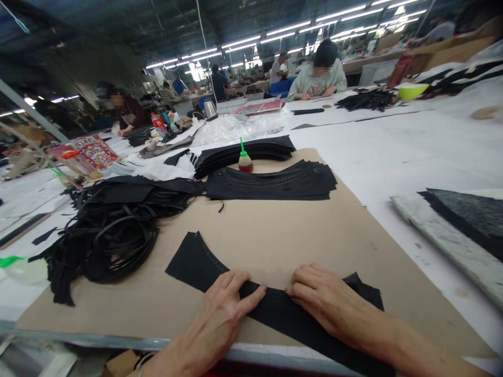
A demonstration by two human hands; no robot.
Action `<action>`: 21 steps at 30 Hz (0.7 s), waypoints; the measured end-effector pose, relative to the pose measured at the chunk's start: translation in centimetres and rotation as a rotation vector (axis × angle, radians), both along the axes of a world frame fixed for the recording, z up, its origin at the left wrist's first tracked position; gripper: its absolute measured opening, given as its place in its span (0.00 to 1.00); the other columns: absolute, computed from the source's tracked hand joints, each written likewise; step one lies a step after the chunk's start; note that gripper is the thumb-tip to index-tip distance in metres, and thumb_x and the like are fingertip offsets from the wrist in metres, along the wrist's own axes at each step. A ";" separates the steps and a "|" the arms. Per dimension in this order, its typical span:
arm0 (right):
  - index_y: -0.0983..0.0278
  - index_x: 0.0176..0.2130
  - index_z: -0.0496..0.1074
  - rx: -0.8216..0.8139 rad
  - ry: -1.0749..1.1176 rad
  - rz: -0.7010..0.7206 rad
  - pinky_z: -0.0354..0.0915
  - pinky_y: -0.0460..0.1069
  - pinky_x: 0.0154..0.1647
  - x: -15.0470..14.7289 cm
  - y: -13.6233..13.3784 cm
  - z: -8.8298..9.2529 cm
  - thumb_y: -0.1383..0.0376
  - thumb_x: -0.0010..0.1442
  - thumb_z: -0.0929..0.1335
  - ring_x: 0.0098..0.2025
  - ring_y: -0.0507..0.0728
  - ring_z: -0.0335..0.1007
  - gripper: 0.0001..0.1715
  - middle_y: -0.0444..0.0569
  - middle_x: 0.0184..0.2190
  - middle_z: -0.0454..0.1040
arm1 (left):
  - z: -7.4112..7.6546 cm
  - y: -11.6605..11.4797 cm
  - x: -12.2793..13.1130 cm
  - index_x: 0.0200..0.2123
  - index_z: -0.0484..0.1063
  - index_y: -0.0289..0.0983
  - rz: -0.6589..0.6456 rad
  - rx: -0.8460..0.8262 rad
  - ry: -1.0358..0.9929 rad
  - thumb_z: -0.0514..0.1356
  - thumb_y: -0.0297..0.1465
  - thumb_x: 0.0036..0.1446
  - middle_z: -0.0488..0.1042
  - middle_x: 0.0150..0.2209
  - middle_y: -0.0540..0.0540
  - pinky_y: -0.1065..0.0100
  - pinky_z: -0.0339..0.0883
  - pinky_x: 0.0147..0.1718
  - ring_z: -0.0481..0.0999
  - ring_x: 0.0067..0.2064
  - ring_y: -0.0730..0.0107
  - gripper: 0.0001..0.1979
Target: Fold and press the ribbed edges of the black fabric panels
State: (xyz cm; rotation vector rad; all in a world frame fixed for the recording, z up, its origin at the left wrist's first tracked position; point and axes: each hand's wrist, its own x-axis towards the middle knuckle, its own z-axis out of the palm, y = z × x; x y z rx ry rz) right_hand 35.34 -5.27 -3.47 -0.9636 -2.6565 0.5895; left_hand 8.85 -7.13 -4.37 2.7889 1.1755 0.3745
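A curved black fabric piece [196, 262] lies on a brown cardboard sheet [275, 230] near the table's front edge. My left hand [222, 314] rests flat on it, fingers stretched out toward the middle. My right hand [326, 298] lies flat on the same piece just to the right, fingers pointing left, almost meeting the left fingertips. Neither hand grips anything.
A stack of black cut pieces [275, 180] and a small glue bottle with a green tip [245, 159] sit farther back. A tangle of black straps [113, 230] lies at the left. A grey slab [459, 230] is at the right. Other people work at the far tables.
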 end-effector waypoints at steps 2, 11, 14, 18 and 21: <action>0.63 0.38 0.68 0.008 -0.003 0.010 0.56 0.52 0.40 0.4 0.1 0.1 0.71 0.68 0.58 0.37 0.56 0.60 0.12 0.47 0.35 0.67 | 0.1 0.1 0.2 0.56 0.66 0.41 -0.042 -0.036 -0.043 0.49 0.17 0.59 0.65 0.51 0.42 0.58 0.65 0.49 0.64 0.51 0.60 0.25; 0.62 0.37 0.67 0.040 0.013 0.025 0.54 0.52 0.42 0.9 0.2 -0.1 0.70 0.69 0.58 0.39 0.55 0.61 0.11 0.45 0.36 0.67 | 0.8 0.4 2.2 0.61 0.60 0.44 -0.052 -0.110 0.030 0.49 0.19 0.59 0.67 0.37 0.44 0.59 0.68 0.36 0.66 0.37 0.61 0.28; 0.62 0.37 0.66 0.047 0.011 0.021 0.53 0.52 0.41 0.9 0.2 -0.1 0.70 0.68 0.58 0.38 0.55 0.61 0.11 0.45 0.36 0.67 | 0.9 0.1 2.4 0.60 0.61 0.43 -0.079 -0.055 0.089 0.50 0.19 0.59 0.67 0.39 0.44 0.59 0.68 0.36 0.67 0.38 0.60 0.28; 0.62 0.36 0.66 0.061 0.003 0.036 0.53 0.52 0.42 0.9 0.1 -0.1 0.71 0.68 0.59 0.38 0.54 0.61 0.10 0.45 0.35 0.67 | 1.3 0.0 2.8 0.60 0.60 0.36 -0.154 -0.049 0.084 0.50 0.18 0.59 0.68 0.48 0.40 0.57 0.68 0.44 0.67 0.45 0.59 0.26; 0.63 0.36 0.66 0.090 -0.013 0.041 0.52 0.52 0.42 1.0 0.0 -0.1 0.71 0.67 0.59 0.38 0.54 0.61 0.09 0.45 0.35 0.67 | 1.3 0.0 3.6 0.56 0.65 0.36 -0.119 -0.156 -0.050 0.49 0.18 0.59 0.69 0.48 0.42 0.60 0.67 0.47 0.67 0.46 0.62 0.23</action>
